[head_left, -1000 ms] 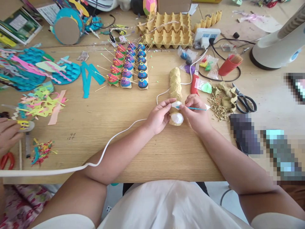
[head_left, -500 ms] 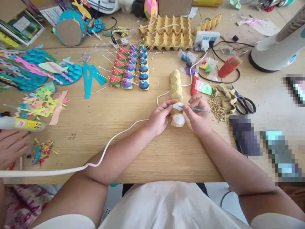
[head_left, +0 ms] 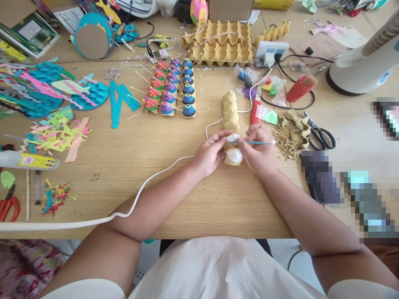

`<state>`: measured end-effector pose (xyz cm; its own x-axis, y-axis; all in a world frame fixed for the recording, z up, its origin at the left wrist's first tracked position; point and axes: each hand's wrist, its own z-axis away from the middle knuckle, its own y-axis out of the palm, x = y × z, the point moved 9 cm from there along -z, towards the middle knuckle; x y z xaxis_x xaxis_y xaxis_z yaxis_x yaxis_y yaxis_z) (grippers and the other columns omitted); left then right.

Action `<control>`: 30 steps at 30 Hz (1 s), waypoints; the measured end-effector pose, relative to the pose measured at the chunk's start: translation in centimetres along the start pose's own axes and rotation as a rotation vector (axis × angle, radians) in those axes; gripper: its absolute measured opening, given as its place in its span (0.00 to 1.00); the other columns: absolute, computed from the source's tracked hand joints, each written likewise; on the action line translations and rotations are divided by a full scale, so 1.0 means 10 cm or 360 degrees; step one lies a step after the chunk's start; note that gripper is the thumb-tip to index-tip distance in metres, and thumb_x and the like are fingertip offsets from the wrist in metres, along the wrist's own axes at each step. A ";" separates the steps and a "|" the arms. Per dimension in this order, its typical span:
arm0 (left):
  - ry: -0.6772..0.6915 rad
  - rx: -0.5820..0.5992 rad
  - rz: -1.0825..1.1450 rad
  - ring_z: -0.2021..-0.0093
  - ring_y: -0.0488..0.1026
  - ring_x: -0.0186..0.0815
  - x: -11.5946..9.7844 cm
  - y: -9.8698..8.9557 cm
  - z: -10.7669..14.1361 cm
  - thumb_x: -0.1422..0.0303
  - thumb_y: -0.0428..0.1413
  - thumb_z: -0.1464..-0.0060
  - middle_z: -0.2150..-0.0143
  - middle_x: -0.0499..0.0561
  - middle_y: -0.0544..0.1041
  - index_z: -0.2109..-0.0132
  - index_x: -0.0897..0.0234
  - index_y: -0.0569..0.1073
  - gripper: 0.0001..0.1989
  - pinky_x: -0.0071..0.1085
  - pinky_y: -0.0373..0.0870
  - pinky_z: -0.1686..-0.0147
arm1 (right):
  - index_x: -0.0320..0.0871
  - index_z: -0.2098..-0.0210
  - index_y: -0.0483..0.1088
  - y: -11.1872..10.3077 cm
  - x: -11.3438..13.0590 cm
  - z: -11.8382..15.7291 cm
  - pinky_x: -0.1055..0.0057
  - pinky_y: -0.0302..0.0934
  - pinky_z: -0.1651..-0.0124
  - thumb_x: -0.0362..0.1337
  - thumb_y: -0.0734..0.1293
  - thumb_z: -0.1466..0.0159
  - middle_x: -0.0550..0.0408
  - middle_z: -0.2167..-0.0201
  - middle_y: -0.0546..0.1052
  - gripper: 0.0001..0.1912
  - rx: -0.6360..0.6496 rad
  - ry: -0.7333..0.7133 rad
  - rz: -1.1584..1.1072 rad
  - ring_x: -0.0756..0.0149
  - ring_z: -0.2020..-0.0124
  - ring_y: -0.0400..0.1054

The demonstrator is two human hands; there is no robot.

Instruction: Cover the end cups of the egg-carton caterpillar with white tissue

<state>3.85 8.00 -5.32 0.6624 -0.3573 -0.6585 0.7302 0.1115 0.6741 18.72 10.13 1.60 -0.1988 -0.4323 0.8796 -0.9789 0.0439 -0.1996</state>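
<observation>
My left hand (head_left: 212, 153) is closed, thumb and fingertips pinching the edge of a small white piece (head_left: 232, 138), soft-looking like clay; its exact kind I cannot tell. A thin blue stick (head_left: 257, 143) lies in the pinch of my right hand (head_left: 259, 150), its near end meeting the white piece. Something small and white shows around the stick's far end. Beneath and beyond my hands runs a yellow egg-carton strip (head_left: 230, 110). Its nearest cup carries a white lump (head_left: 235, 156). My fingers hide part of the strip.
Painted carton caterpillars (head_left: 168, 97) with stick feelers stand at back left. Right of my hands lie carton scraps (head_left: 289, 135), black-handled scissors (head_left: 321, 135) and a red cutter (head_left: 254, 111). A white cable (head_left: 149, 176) crosses my left arm. A glue bottle (head_left: 31, 160) lies left.
The blue stick has tilted flatter, and a white bit shows at its far end. At the left, another person's hand has left the view, uncovering red-handled scissors.
</observation>
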 end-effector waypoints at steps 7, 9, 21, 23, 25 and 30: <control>-0.0001 0.0029 -0.0016 0.61 0.81 0.30 0.00 0.01 0.01 0.74 0.62 0.35 0.57 0.48 0.86 0.52 0.60 0.84 0.08 0.27 0.73 0.58 | 0.48 0.72 0.66 0.00 0.01 0.03 0.55 0.65 0.46 0.54 0.79 0.37 0.56 0.62 0.68 0.23 0.0012 -0.0011 -0.0101 0.60 0.56 0.67; -0.0009 0.0040 -0.0010 0.61 0.81 0.29 0.00 0.02 0.01 0.74 0.61 0.34 0.58 0.48 0.87 0.53 0.60 0.84 0.08 0.26 0.73 0.59 | 0.48 0.73 0.66 -0.02 0.01 0.03 0.56 0.65 0.45 0.55 0.79 0.37 0.56 0.62 0.68 0.24 -0.0012 -0.0025 -0.0170 0.60 0.56 0.67; 0.0018 0.0018 -0.0030 0.62 0.80 0.29 0.00 -0.01 -0.01 0.74 0.61 0.34 0.58 0.47 0.86 0.53 0.59 0.84 0.09 0.24 0.75 0.59 | 0.48 0.71 0.66 0.03 -0.17 0.02 0.58 0.64 0.48 0.51 0.79 0.36 0.57 0.63 0.67 0.21 -0.0008 0.0099 -0.0129 0.62 0.57 0.65; 0.0012 0.0018 -0.0037 0.61 0.80 0.29 0.00 -0.02 -0.02 0.74 0.61 0.35 0.58 0.47 0.86 0.52 0.59 0.84 0.08 0.25 0.75 0.59 | 0.49 0.71 0.67 0.03 -0.16 0.02 0.57 0.64 0.47 0.52 0.79 0.36 0.57 0.63 0.68 0.21 -0.0008 0.0095 -0.0112 0.61 0.57 0.66; 0.0009 0.0012 -0.0029 0.62 0.80 0.29 0.00 -0.03 -0.02 0.74 0.61 0.35 0.58 0.47 0.86 0.52 0.58 0.84 0.08 0.25 0.75 0.59 | 0.49 0.71 0.68 0.02 -0.11 0.01 0.57 0.64 0.47 0.54 0.79 0.37 0.57 0.63 0.68 0.22 -0.0015 0.0058 -0.0079 0.61 0.57 0.66; -0.0002 0.0009 0.0048 0.62 0.81 0.29 -0.01 -0.02 -0.02 0.75 0.60 0.34 0.58 0.48 0.86 0.53 0.60 0.84 0.08 0.26 0.75 0.58 | 0.49 0.71 0.73 0.02 0.07 -0.01 0.56 0.65 0.50 0.55 0.81 0.39 0.56 0.65 0.68 0.20 0.0020 -0.0112 0.0050 0.60 0.59 0.66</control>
<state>3.63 8.23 -5.48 0.6840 -0.3551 -0.6372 0.7088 0.1171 0.6956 18.37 9.88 2.24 -0.2249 -0.4931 0.8404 -0.9715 0.0470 -0.2324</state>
